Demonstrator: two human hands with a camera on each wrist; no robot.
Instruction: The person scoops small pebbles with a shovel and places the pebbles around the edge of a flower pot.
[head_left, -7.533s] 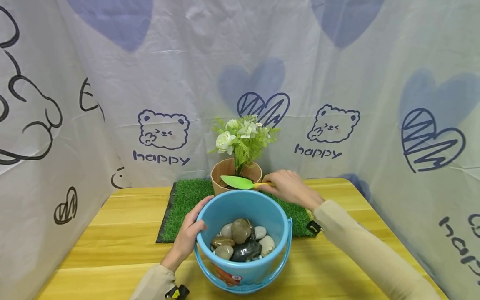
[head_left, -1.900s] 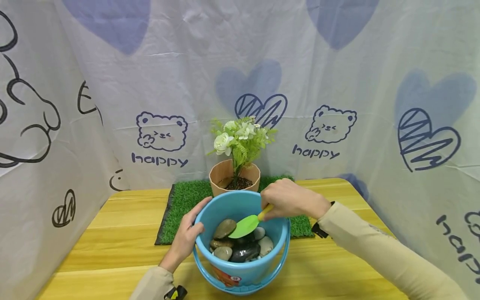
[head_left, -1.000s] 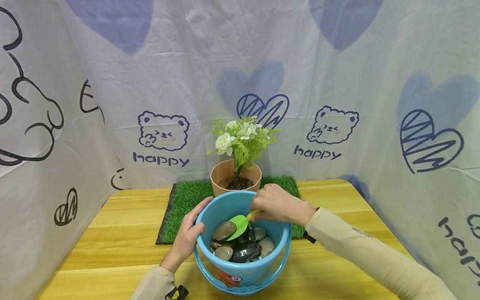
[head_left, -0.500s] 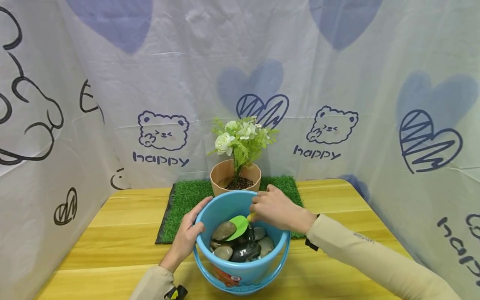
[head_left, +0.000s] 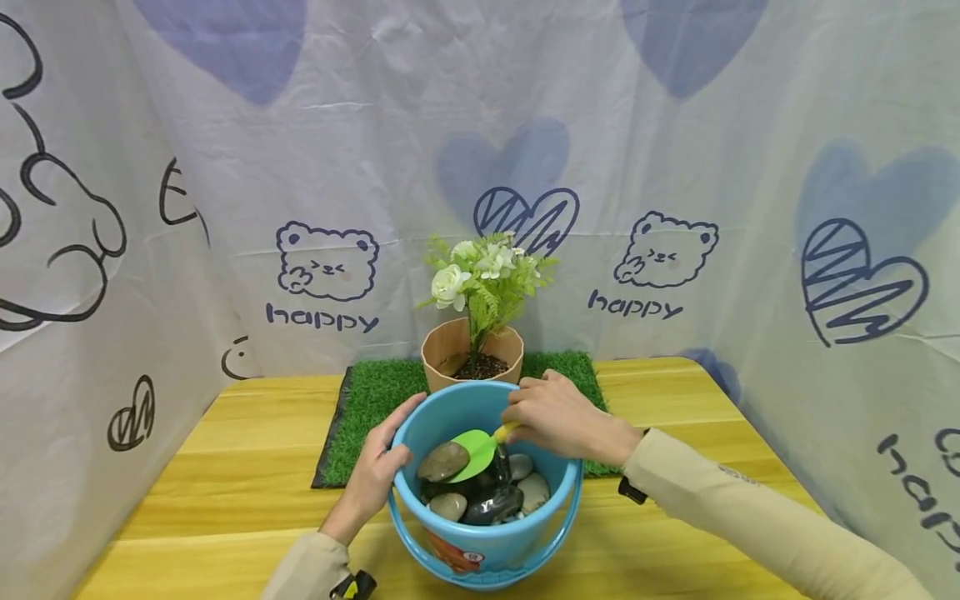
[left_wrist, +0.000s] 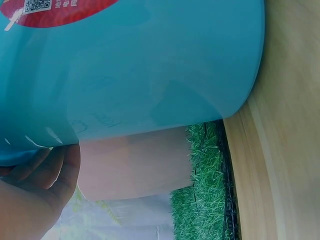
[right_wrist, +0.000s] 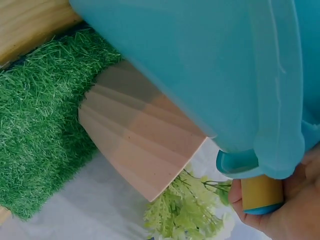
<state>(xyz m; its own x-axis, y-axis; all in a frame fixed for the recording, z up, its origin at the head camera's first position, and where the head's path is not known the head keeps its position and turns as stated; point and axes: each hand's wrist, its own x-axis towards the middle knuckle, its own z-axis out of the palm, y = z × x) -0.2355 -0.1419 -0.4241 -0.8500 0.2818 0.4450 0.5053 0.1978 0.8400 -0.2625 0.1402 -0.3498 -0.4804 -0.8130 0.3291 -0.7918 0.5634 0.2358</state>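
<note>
My left hand [head_left: 375, 458] holds the rim of a light blue bucket [head_left: 517, 546], the thumb bent over it and the fingers along the outside. Inside lie several smooth stones, among them a shiny black stone [head_left: 497, 505]. My right hand [head_left: 558, 417] grips the yellow handle [right_wrist: 262, 194] of a small toy trowel, its fingers curled round it. The trowel's green blade [head_left: 476, 452] slants down into the bucket. Its edge meets a grey-brown stone [head_left: 442, 461] at the left; whether the blade reaches under it is hidden.
Behind the bucket stands a tan flowerpot [head_left: 437, 354] with white flowers [head_left: 450, 286], dark soil and a brown piece inside. It sits on a green artificial-grass mat [head_left: 367, 417]. Beneath is a yellow wooden table [head_left: 217, 475]; a printed white curtain [head_left: 405, 150] surrounds it.
Earlier the trowel was over the flowerpot; now its blade is among the stones in the bucket. The grey-brown stone has shifted left, slightly more in the last half second. My left hand stays put.
</note>
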